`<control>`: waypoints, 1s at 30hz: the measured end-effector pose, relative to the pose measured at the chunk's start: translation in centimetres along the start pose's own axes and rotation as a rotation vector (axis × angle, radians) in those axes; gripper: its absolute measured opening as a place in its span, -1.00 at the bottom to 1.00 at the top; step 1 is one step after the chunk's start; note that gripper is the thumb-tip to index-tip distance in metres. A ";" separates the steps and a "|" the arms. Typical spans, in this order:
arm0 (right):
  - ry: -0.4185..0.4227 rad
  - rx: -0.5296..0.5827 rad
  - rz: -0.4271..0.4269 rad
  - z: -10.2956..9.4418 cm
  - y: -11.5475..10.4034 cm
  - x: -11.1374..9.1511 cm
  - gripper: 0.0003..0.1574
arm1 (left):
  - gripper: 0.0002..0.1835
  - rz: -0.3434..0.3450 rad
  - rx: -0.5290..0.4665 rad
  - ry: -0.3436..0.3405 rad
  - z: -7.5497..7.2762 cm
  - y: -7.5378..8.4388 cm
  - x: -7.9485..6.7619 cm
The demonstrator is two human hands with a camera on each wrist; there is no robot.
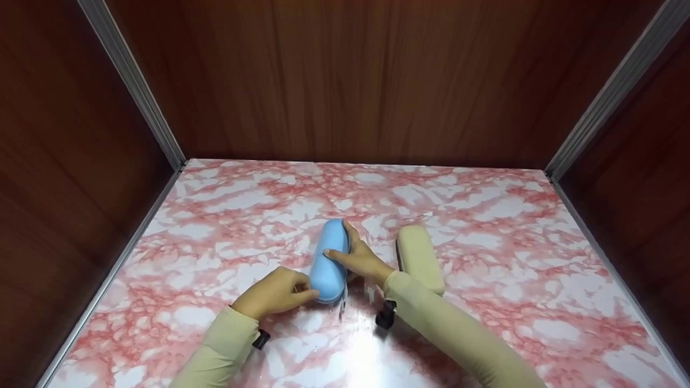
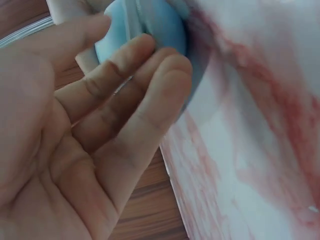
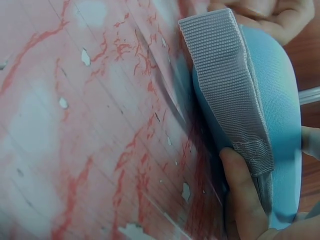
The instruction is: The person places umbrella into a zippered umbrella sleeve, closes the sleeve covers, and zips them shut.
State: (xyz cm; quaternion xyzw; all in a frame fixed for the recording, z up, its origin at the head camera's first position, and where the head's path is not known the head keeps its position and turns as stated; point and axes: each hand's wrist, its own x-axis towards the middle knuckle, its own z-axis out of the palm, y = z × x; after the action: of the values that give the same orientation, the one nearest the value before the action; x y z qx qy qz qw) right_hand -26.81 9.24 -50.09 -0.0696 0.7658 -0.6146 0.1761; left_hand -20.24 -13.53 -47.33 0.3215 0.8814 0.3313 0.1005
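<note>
A light blue, long, rounded zippered case [image 1: 329, 264] lies on the table. My right hand [image 1: 364, 260] grips its right side near the middle, thumb over the top and fingers along the far side. In the right wrist view a grey woven strap [image 3: 220, 75] runs along the case's zipper side, with fingertips [image 3: 240, 175] beside its lower end. My left hand [image 1: 277, 291] is at the near end of the case, fingers bent. The left wrist view shows its thumb and fingertips [image 2: 145, 45] spread apart at the case's zipper seam [image 2: 132, 20].
A beige case [image 1: 420, 258] of similar shape lies to the right, close to my right forearm. The table [image 1: 215, 237] has a red-and-white marbled surface. Dark wooden panels [image 1: 345, 81] with grey metal edging stand at the back and both sides.
</note>
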 end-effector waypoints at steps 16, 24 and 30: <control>0.007 -0.074 -0.017 0.1 0.0 0.1 0.26 | -0.72 -0.250 -0.214 0.150 0.0 -1.8 2.2; 0.014 -0.071 -0.022 0.1 0.1 0.2 0.24 | -0.27 -0.384 -0.539 0.086 -0.2 -2.6 4.3; 0.026 -0.099 -0.029 0.1 0.1 0.2 0.26 | -0.08 -0.476 -0.744 -0.003 -0.4 -3.5 5.8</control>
State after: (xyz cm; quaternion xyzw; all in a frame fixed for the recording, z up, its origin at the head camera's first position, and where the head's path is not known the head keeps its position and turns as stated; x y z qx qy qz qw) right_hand -26.95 9.13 -50.19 -0.0812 0.7963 -0.5794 0.1537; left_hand -26.64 -12.06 -49.14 0.0518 0.7516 0.5929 0.2844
